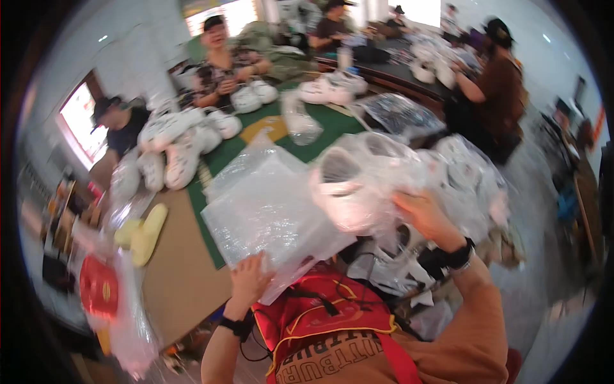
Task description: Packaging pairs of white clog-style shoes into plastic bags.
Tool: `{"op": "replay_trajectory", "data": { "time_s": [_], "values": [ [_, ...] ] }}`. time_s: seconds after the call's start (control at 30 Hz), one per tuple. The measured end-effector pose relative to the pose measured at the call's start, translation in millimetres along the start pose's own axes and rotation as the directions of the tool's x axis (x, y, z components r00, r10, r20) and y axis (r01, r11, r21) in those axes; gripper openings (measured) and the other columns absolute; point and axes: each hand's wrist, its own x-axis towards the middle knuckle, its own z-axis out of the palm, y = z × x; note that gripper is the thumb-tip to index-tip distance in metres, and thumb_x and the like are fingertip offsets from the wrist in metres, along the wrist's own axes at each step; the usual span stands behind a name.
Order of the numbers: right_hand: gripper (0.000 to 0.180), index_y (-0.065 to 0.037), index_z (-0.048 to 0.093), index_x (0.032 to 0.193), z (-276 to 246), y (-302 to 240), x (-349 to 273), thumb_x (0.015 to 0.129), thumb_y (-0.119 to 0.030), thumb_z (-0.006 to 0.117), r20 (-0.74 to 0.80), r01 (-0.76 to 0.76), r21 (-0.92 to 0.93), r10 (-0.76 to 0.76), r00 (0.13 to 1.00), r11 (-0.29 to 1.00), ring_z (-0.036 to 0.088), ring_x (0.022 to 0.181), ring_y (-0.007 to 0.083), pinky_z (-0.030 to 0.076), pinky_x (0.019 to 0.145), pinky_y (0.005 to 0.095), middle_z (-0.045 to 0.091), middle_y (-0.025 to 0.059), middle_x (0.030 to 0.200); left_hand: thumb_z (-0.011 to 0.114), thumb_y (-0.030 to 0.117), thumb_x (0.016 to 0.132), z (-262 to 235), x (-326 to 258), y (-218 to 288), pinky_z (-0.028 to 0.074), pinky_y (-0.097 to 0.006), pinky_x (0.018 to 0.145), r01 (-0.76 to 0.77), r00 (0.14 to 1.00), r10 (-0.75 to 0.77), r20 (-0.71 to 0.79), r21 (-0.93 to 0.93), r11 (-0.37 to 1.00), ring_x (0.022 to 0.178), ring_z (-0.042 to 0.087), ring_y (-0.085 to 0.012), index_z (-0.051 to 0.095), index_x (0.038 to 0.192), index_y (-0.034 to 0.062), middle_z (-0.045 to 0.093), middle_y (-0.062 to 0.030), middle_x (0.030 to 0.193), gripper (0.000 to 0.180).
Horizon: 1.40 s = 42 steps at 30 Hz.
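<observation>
My right hand (pixel 422 214) is closed on the near right side of a pair of white clogs (pixel 342 205) in a clear plastic bag. The pair sits at the right edge of a stack of clear plastic bags (pixel 268 198). On the near left edge of that stack rests my left hand (pixel 251 278), its fingers stretched over the plastic. More bagged white clogs (pixel 464 173) are heaped to the right of my right hand. Below it lie further plastic-wrapped shoes (pixel 396 262), partly hidden by my arm.
Unbagged white clogs (pixel 182 144) are piled at the left of the green table mat (pixel 246 160). Yellow shoe-shaped pieces (pixel 147 237) lie on brown board (pixel 179 275). A red item in plastic (pixel 99 288) hangs at far left. A person (pixel 224 70) faces me across the table; several others work beyond.
</observation>
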Motion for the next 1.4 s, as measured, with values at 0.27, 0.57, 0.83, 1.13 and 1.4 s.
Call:
{"op": "replay_trajectory", "data": {
  "time_s": [0.27,0.57,0.83,1.13,1.4],
  "values": [
    [0.030,0.002,0.061,0.097,24.0,9.4,4.6,0.085,-0.025,0.061,0.013,-0.120,0.104,0.119,0.993,0.987,0.050,0.073,0.0037,0.042,0.062,0.0194,0.058,-0.0020,0.084,0.061,0.031,0.076,-23.5,29.2,-7.1,0.035,-0.047,0.087,0.055,0.988,-0.057,0.142,0.015,0.998,0.105,0.046,-0.0306,0.052,0.116,0.0139,0.052,-0.0097,0.111,0.044],
    [0.028,-0.001,0.060,0.100,25.3,6.6,20.4,0.086,-0.025,0.059,0.130,-0.172,0.123,0.156,0.979,0.977,0.049,0.074,0.0034,0.041,0.063,0.0203,0.058,-0.0030,0.086,0.062,0.021,0.075,-29.0,38.0,-18.3,0.038,-0.044,0.082,-0.026,0.987,0.047,0.152,-0.134,0.991,0.097,0.047,-0.0327,0.055,0.109,0.0100,0.053,-0.0114,0.101,0.037],
    [0.027,0.001,0.059,0.102,27.2,9.5,48.1,0.087,-0.022,0.057,0.002,-0.010,0.082,0.010,1.000,0.997,0.051,0.078,0.0041,0.043,0.068,0.0204,0.059,-0.0023,0.090,0.063,0.023,0.074,-28.0,37.8,-17.3,0.036,-0.043,0.082,0.015,0.991,0.004,0.130,-0.143,0.990,0.096,0.047,-0.0302,0.056,0.107,0.0114,0.053,-0.0086,0.099,0.036],
    [0.026,0.001,0.060,0.101,1.6,20.1,81.5,0.086,-0.021,0.059,-0.107,0.087,0.088,-0.078,0.991,0.992,0.051,0.076,0.0033,0.043,0.066,0.0197,0.060,-0.0024,0.086,0.064,0.023,0.072,-22.2,37.9,-16.3,0.035,-0.042,0.083,0.034,0.993,-0.026,0.114,-0.068,0.997,0.096,0.046,-0.0287,0.056,0.106,0.0119,0.052,-0.0079,0.099,0.036],
    [0.030,-0.003,0.060,0.099,-53.0,80.4,132.2,0.083,-0.028,0.060,-0.218,-0.177,0.155,0.208,0.953,0.972,0.052,0.072,0.0096,0.041,0.060,0.0208,0.059,-0.0001,0.082,0.065,0.028,0.070,-15.7,47.7,-20.1,0.034,-0.042,0.083,0.058,0.993,-0.044,0.112,-0.122,0.991,0.096,0.045,-0.0286,0.057,0.103,0.0144,0.052,-0.0068,0.097,0.037]
  ]
}}
